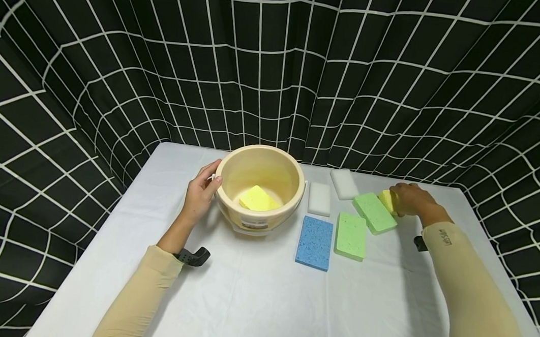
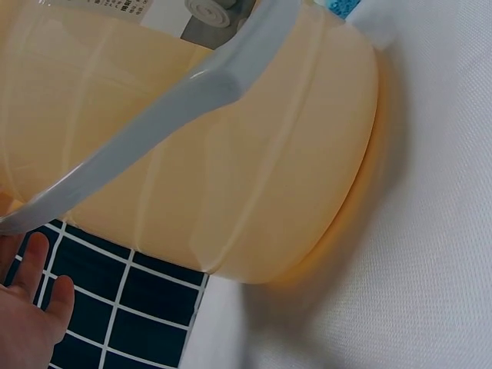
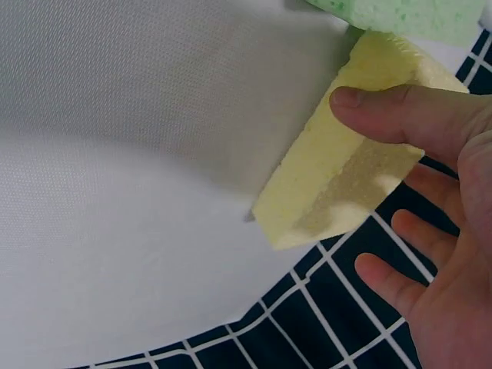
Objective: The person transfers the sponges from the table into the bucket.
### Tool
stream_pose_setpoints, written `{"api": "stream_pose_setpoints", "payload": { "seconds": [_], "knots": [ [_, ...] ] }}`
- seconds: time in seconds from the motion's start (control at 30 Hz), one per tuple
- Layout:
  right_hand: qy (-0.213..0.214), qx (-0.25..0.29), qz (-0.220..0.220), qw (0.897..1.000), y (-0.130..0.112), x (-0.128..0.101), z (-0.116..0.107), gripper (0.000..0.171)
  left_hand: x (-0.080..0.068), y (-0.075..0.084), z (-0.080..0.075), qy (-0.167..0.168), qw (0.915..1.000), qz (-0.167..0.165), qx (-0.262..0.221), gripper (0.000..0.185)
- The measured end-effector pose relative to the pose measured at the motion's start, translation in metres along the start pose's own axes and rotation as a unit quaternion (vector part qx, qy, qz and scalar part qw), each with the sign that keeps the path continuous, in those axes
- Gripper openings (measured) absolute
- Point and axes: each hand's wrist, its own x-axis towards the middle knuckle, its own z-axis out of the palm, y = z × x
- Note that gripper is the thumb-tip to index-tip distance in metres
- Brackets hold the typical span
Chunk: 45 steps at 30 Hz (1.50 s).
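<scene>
A cream bucket (image 1: 228, 209) stands at the back of the table, with a yellow sponge (image 1: 258, 200) lying inside it. At its left side my left hand (image 1: 200, 193) holds the rim near the handle joint; in the left wrist view the grey handle (image 2: 154, 127) crosses the bucket wall, and part of the grip is cut off. Over on the right, my right hand (image 1: 412, 200) pinches a second yellow sponge (image 3: 338, 169), thumb on its near face and some fingers hidden behind. That sponge sits tilted beside a green sponge (image 1: 374, 213).
Another green sponge (image 1: 351, 236) and a blue sponge (image 1: 314, 243) lie right of the bucket. Behind them are two white sponges, one upright to the view (image 1: 320, 199) and one slanted (image 1: 344, 184). A black gridded curtain (image 1: 265, 76) borders the white table (image 1: 263, 295).
</scene>
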Motion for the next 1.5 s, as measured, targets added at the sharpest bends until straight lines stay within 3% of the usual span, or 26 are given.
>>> {"api": "stream_pose_setpoints", "payload": {
  "seconds": [0.23, 0.5, 0.73, 1.03, 1.5],
  "knots": [
    [0.007, 0.035, 0.009, 0.999, 0.006, 0.003, -0.003, 0.059, 0.000, 0.000, 0.000, 0.000, 1.0000, -0.001, -0.003, 0.046],
    [-0.003, 0.063, 0.052, 0.997, 0.005, -0.007, -0.009, 0.084, 0.000, 0.000, 0.000, 0.002, 1.0000, -0.004, -0.008, 0.046],
    [0.003, 0.081, 0.050, 0.995, 0.005, -0.013, -0.014, 0.084, 0.000, 0.000, 0.001, 0.004, 0.9999, -0.001, -0.013, 0.046],
    [-0.008, 0.118, 0.079, 0.990, 0.004, -0.018, -0.018, 0.099, 0.000, 0.000, 0.001, 0.004, 0.9999, -0.002, -0.016, 0.046],
    [0.046, 0.130, 0.055, 0.989, -0.009, -0.022, -0.028, 0.095, -0.001, 0.001, 0.001, 0.003, 0.9999, -0.004, -0.010, 0.046]
  ]
}}
